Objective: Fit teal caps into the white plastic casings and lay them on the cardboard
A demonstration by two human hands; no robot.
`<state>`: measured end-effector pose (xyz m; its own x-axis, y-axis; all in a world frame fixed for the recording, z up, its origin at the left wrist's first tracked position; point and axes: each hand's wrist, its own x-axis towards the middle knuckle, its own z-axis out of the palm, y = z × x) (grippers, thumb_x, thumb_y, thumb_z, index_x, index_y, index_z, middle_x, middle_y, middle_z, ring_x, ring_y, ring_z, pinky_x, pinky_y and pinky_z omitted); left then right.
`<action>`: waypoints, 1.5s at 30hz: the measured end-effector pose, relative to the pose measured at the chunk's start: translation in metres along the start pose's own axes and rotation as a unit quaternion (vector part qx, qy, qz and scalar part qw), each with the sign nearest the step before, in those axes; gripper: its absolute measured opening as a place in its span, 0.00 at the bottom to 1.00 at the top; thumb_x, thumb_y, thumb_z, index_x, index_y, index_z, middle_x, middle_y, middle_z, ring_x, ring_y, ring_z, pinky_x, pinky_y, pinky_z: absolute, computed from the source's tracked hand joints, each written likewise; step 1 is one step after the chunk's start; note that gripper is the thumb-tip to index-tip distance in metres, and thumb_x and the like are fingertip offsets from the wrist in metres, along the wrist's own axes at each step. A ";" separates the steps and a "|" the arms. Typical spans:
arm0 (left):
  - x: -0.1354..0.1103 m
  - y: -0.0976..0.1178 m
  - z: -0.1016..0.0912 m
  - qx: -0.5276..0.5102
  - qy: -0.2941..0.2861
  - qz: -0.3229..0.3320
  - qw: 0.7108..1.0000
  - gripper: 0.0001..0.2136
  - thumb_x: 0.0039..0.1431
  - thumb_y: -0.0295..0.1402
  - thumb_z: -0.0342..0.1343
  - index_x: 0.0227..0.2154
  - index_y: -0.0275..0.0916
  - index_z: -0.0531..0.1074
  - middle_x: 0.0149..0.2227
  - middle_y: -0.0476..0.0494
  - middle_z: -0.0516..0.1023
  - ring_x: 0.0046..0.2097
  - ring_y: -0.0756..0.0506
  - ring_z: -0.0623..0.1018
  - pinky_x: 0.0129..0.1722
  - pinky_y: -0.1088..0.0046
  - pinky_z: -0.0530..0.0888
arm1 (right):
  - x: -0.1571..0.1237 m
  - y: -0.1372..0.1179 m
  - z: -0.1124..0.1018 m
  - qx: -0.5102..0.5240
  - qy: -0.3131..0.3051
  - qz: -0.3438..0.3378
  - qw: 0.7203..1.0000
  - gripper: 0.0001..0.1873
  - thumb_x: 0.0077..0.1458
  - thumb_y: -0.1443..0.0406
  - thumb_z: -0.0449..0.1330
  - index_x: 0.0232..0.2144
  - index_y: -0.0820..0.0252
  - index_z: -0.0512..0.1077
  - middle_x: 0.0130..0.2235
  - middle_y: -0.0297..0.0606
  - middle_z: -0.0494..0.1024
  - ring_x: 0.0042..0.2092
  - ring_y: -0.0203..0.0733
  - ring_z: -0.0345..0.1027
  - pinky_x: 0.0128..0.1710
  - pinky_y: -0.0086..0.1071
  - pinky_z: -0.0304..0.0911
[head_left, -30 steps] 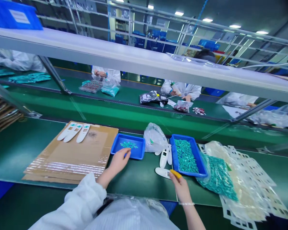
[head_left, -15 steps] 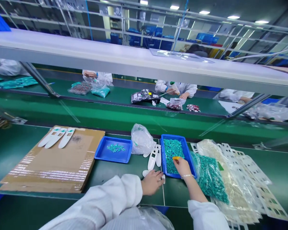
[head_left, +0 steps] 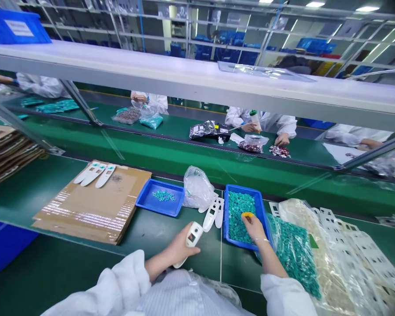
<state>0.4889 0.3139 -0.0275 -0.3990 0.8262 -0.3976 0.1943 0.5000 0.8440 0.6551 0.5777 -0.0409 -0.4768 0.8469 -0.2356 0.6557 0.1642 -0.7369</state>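
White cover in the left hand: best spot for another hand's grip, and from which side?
Likely the far end of the white cover, pinched by its side edges from the far side: that rounded end juts clear of the left hand.

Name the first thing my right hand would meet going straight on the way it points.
The right hand would probably meet the green pieces in the blue tray below it; whether it already touches them is unclear.

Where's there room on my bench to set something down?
The green bench is bare between the cardboard and left hand, below the left blue tray; so is the cardboard's near half. It's crowded right of the fuller blue tray: teal bag, white sheets.
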 end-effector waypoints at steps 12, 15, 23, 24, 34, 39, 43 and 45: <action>-0.002 0.066 -0.006 -0.427 -0.063 -0.061 0.900 0.22 0.41 0.38 0.61 0.38 0.34 0.62 0.34 0.41 0.74 0.29 0.48 0.75 0.35 0.66 0.70 | -0.075 -0.088 0.001 0.485 -0.067 0.109 0.865 0.19 0.30 0.60 0.69 0.30 0.59 0.73 0.30 0.34 0.76 0.26 0.31 0.67 0.22 0.22 0.63; -0.001 0.072 -0.004 -0.444 -0.073 -0.053 0.892 0.19 0.43 0.36 0.60 0.38 0.34 0.63 0.35 0.39 0.74 0.32 0.47 0.75 0.37 0.65 0.70 | -0.089 -0.099 0.005 0.490 -0.100 0.080 0.862 0.17 0.30 0.61 0.69 0.27 0.59 0.73 0.28 0.34 0.76 0.31 0.35 0.70 0.26 0.24 0.66; -0.003 0.086 -0.005 -0.355 -0.063 0.006 0.933 0.17 0.48 0.36 0.54 0.41 0.36 0.62 0.32 0.45 0.72 0.28 0.49 0.73 0.31 0.68 0.70 | -0.111 -0.109 0.021 0.163 -0.011 -0.198 0.966 0.10 0.46 0.60 0.59 0.32 0.59 0.71 0.33 0.38 0.74 0.33 0.39 0.69 0.35 0.34 0.66; -0.004 0.085 -0.004 -0.318 -0.050 0.028 0.946 0.15 0.50 0.35 0.52 0.40 0.35 0.64 0.32 0.45 0.72 0.29 0.49 0.73 0.31 0.69 0.69 | -0.112 -0.112 0.023 0.108 0.012 -0.243 0.964 0.09 0.48 0.61 0.57 0.32 0.59 0.71 0.34 0.39 0.73 0.33 0.39 0.68 0.34 0.34 0.65; -0.007 0.089 0.000 -0.246 -0.025 0.133 0.960 0.14 0.46 0.26 0.51 0.39 0.36 0.67 0.36 0.46 0.72 0.37 0.49 0.69 0.37 0.74 0.65 | -0.105 -0.117 0.035 -0.058 0.066 -0.371 0.925 0.08 0.52 0.62 0.54 0.31 0.61 0.69 0.31 0.38 0.68 0.34 0.37 0.65 0.33 0.33 0.64; -0.005 0.088 0.000 -0.373 -0.056 0.062 0.924 0.12 0.42 0.26 0.54 0.34 0.34 0.67 0.26 0.51 0.68 0.28 0.53 0.66 0.29 0.77 0.61 | -0.101 -0.109 0.035 -0.061 0.056 -0.439 0.894 0.08 0.51 0.68 0.54 0.36 0.59 0.69 0.35 0.40 0.69 0.38 0.40 0.62 0.37 0.37 0.62; -0.004 0.086 -0.002 -0.358 -0.057 0.051 0.930 0.10 0.46 0.34 0.54 0.31 0.33 0.67 0.24 0.51 0.66 0.26 0.54 0.64 0.26 0.78 0.59 | -0.104 -0.105 0.036 -0.070 0.057 -0.442 0.892 0.09 0.51 0.70 0.53 0.36 0.58 0.69 0.35 0.38 0.70 0.39 0.40 0.61 0.38 0.38 0.60; -0.003 0.086 -0.002 -0.325 -0.047 0.065 0.942 0.11 0.49 0.37 0.52 0.32 0.32 0.67 0.25 0.50 0.66 0.26 0.53 0.64 0.26 0.78 0.60 | -0.107 -0.105 0.038 -0.083 0.078 -0.436 0.893 0.08 0.51 0.69 0.54 0.35 0.58 0.70 0.35 0.38 0.71 0.39 0.40 0.61 0.37 0.38 0.59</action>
<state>0.5049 0.3536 0.0467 -0.3222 0.9040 -0.2809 -0.3665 0.1545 0.9175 0.6153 0.4503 0.0371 -0.7693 0.4184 0.4829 0.1595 0.8576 -0.4890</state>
